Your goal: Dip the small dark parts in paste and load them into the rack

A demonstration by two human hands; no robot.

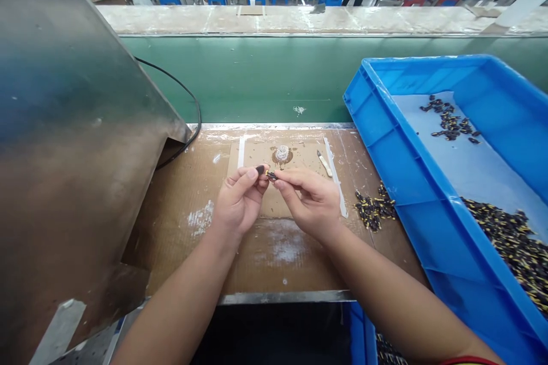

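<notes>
My left hand [240, 197] pinches a small black cap-like part [260, 169] between thumb and fingers. My right hand [310, 197] pinches a tiny black and yellow part [271, 175] right beside it. Both hands meet over the cardboard pad [257, 251] on the bench. Just beyond the fingers stands a small clear round jar [282, 153] on a stained spot. A short pale stick-like tool [324, 163] lies to the right of the jar.
A loose heap of small black and yellow parts [373, 209] lies right of my hand. A big blue crate [428, 199] on the right holds many more. A steel chute [72, 125] fills the left. A black cable [188, 102] runs behind it. A green conveyor belt [265, 77] lies beyond.
</notes>
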